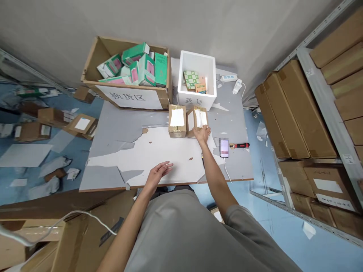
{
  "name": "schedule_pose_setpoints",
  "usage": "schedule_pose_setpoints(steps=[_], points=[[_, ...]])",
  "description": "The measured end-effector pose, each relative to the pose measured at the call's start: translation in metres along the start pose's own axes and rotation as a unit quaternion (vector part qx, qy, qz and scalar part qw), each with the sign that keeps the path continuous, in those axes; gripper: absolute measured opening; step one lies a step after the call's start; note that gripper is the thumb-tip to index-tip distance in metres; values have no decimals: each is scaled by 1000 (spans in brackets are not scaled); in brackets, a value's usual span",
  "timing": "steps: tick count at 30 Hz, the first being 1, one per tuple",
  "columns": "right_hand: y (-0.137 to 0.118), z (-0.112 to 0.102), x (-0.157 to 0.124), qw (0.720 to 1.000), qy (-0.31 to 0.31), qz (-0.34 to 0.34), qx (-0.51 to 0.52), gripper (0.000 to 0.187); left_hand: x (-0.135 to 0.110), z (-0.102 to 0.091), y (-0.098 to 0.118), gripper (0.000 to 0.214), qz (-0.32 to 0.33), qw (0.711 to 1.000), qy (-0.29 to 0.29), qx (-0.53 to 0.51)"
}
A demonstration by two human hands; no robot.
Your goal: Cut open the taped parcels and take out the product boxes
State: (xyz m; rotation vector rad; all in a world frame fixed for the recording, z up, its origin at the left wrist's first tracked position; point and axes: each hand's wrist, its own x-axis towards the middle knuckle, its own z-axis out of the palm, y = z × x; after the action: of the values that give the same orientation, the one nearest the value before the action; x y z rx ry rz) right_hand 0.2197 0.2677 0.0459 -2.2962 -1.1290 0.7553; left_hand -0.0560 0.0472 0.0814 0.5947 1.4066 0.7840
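Two small cardboard boxes stand side by side near the back of the table. The left cardboard box [177, 118] has a white label on top and brown tape. My right hand [202, 134] grips the near end of the right cardboard box [190, 117], which sits slightly turned and bears white labels. Part of its front is hidden by my fingers. Over the table's front part, my left hand [159, 174] is held with its fingers stretched out and nothing in them.
Behind stand a large carton [92, 68] of green boxes and a white foam box [211, 97] with small packs. A phone [224, 147] on a cable and a red-black tool [241, 145] lie right. Shelves [309, 68] flank the table [104, 128]; parcels [82, 124] litter the floor.
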Motion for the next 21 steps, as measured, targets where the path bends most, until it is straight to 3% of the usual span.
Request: schedule_pose_setpoints(steps=[4,8,12,16,21], points=[[37,-24,-33,999,27,-8,26,66,14,1,21,77,14,999,-21,20],[102,-48,-122,996,80,-41,15,65,29,-11,37,66,29,999,-22,20],[148,-59,-214,989,88,-112,-27,67,47,-32,33,64,38,999,-25,28],[143,-42,-261,983,-20,-174,-51,67,67,-54,16,70,45,994,-4,98],[99,-1,-266,937,-217,-263,-70,69,75,-98,-8,82,47,970,-15,238]])
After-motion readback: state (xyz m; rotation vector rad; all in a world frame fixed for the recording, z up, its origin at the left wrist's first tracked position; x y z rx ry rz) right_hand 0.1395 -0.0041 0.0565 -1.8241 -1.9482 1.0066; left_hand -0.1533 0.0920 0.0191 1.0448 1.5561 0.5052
